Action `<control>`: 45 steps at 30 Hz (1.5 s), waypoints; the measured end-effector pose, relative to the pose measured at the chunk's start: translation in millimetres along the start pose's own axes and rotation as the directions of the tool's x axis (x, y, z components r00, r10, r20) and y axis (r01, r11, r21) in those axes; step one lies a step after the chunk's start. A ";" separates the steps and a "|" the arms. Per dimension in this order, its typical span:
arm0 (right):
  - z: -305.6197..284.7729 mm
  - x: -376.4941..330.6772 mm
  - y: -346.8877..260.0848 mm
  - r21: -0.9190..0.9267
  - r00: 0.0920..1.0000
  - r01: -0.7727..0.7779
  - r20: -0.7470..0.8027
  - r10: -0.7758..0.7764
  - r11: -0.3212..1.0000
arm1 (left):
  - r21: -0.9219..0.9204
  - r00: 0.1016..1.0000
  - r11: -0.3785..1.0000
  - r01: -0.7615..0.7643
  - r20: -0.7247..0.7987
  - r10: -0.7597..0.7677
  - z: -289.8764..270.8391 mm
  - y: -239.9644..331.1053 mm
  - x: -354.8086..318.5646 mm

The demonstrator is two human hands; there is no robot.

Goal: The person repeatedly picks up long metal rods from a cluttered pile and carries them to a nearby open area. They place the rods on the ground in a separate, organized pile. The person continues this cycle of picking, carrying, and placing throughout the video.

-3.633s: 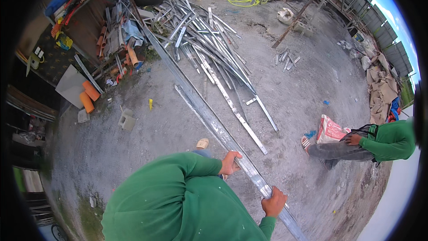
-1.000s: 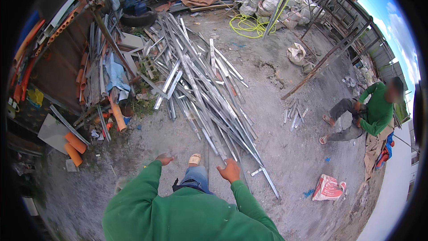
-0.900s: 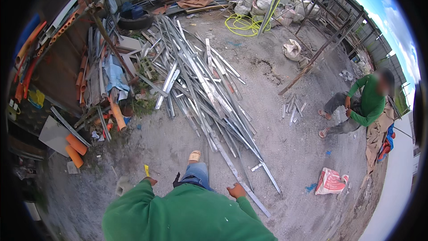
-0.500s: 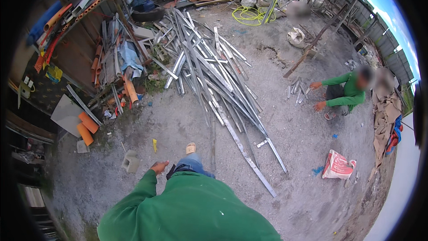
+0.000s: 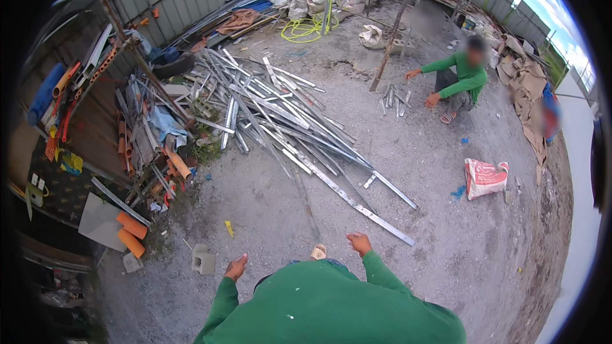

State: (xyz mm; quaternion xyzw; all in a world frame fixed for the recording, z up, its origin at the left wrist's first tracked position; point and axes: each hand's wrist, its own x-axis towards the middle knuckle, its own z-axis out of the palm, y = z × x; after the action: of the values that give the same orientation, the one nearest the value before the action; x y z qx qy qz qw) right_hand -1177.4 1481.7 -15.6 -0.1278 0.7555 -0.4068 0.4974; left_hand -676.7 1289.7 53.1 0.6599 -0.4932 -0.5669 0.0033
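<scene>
My left hand (image 5: 236, 268) hangs in front of me at the lower middle, loosely open, with nothing seen in it. Farther right, my right hand (image 5: 359, 243) is held out over the ground, its fingers loosely bent and also bare. Neither touches anything. Ahead lies a tangled heap of silvery metal profiles (image 5: 274, 111). One long, flat metal strip (image 5: 357, 206) runs from it toward my right hand, its near end beyond that hand. Between my hands shows my sandalled foot (image 5: 319, 252).
At the right a co-worker in green (image 5: 468, 73) squats by short metal pieces (image 5: 396, 99). A red-and-white sack (image 5: 486, 179) lies nearer. On the left are a concrete block (image 5: 203, 260), orange pipes (image 5: 131, 234) and a scrap rack (image 5: 127, 127). A wooden pole (image 5: 392, 41) stands beyond.
My right hand has come into view. The heap, sack and co-worker now appear farther left as my view has turned and moved. The co-worker still squats by the short pieces.
</scene>
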 end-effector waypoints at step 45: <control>-129.6 -310.9 366.5 -0.678 0.842 0.173 0.478 0.250 0.714 | -0.482 0.802 0.764 0.429 -0.187 -0.568 235.2 -552.0 -446.2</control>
State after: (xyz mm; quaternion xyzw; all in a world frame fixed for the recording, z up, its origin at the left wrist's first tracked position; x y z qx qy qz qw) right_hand -1063.7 1963.9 -63.5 -0.3980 0.6836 -0.0270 0.6113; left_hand -438.6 1995.8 -9.6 0.8350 -0.1573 -0.5224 0.0713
